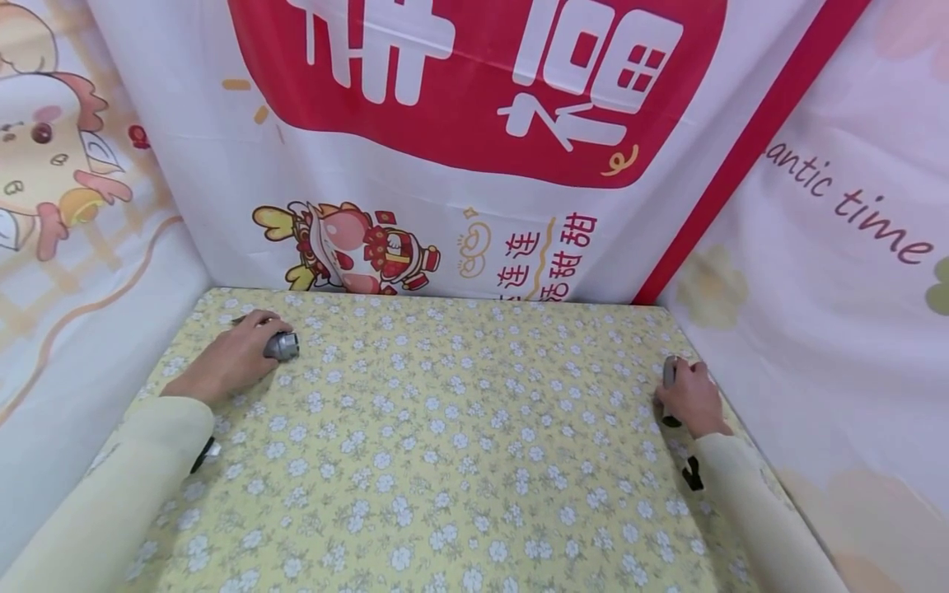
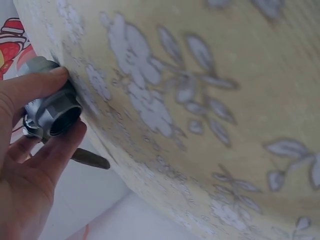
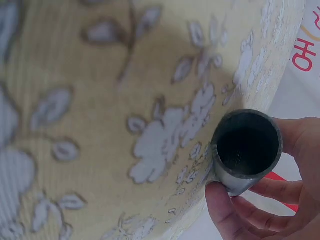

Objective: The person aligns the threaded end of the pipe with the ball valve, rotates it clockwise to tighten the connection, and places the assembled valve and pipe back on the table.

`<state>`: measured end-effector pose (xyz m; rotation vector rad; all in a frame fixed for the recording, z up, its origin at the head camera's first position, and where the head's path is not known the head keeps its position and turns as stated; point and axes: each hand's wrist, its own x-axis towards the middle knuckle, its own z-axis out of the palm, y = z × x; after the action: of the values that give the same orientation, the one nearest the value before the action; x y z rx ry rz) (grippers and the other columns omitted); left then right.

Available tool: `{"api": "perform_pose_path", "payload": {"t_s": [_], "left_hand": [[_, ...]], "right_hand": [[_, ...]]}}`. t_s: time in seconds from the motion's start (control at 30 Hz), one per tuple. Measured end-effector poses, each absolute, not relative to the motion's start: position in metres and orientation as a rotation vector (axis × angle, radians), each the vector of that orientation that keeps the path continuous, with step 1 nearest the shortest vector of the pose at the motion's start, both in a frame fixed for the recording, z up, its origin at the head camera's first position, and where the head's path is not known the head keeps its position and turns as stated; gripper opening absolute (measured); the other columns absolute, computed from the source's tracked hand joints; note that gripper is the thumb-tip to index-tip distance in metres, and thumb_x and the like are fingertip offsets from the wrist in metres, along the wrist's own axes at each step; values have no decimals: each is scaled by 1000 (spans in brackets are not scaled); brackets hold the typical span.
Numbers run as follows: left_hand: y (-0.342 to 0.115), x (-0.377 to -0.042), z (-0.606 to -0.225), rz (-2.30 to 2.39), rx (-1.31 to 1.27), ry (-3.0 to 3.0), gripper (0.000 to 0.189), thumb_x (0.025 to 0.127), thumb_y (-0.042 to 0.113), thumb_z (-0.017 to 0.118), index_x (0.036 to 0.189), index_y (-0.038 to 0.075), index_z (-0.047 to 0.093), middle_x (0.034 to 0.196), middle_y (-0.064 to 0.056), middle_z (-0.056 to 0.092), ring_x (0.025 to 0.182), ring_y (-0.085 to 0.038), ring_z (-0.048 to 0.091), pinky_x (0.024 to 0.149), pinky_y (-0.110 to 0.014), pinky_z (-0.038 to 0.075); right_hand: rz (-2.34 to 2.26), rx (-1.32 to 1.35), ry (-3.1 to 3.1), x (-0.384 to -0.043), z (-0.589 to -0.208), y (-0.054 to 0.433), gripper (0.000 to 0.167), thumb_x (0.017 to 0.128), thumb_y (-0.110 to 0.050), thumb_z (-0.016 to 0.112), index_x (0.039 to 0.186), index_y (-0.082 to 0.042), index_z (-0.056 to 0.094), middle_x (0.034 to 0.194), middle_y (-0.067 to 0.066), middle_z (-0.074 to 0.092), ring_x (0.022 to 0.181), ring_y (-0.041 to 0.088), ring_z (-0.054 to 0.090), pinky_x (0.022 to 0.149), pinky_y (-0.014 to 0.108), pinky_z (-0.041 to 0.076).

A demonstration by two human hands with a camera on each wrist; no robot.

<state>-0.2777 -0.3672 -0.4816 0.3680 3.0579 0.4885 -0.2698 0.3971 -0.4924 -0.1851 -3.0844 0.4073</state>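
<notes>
Here, on a flowered table (image 1: 460,461), the left hand (image 1: 240,352) grips a metal valve (image 1: 282,346) at ten o'clock, the right hand (image 1: 695,397) a pipe (image 1: 670,372) at three — both likely weighty, rigid, slick — best grasped mid-body.

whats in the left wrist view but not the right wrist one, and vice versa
Only the left wrist view shows the left hand holding a grey metal fitting with a hexagonal collar. Only the right wrist view shows the right hand holding a round grey metal tube. Both show a yellow white-flowered surface and a white backdrop with red print.
</notes>
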Motion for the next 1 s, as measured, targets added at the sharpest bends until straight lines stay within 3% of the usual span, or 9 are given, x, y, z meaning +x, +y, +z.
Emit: {"api": "perform_pose_path", "payload": {"t_s": [0.23,0.47,0.7,1.0], "left_hand": [[-370,-279,-486,495,423,3109,55,98,7,77,150,6,59,155,-30,42,132,-61,54,107,-77,48],[-365,-282,-484,501,467,3145,56,97,10,79,150,8,59,150,-27,44,124,-55,62,103,-73,53],[-352,-281,-475,524,479,3142,59,98,10,80,153,7,58,154,-28,42,127,-56,60,104,-72,54],[-349,-276,-473,520,533,3170,60,97,11,80,152,7,58,150,-29,44,114,-56,66,93,-71,59]], "right_hand": [[442,-218,-3124,-268,-491,394,73,98,-23,67,154,15,39,134,50,46,110,63,58,85,72,54],[515,-238,-3101,-267,-492,395,77,96,-24,73,154,16,42,123,45,61,103,56,65,80,66,57],[596,-226,-2942,-260,-494,407,58,94,-18,66,140,17,57,116,39,69,88,46,69,74,59,57],[705,-283,-2785,-258,-492,410,45,97,-19,67,134,5,71,114,32,76,96,48,71,82,60,55]]}}
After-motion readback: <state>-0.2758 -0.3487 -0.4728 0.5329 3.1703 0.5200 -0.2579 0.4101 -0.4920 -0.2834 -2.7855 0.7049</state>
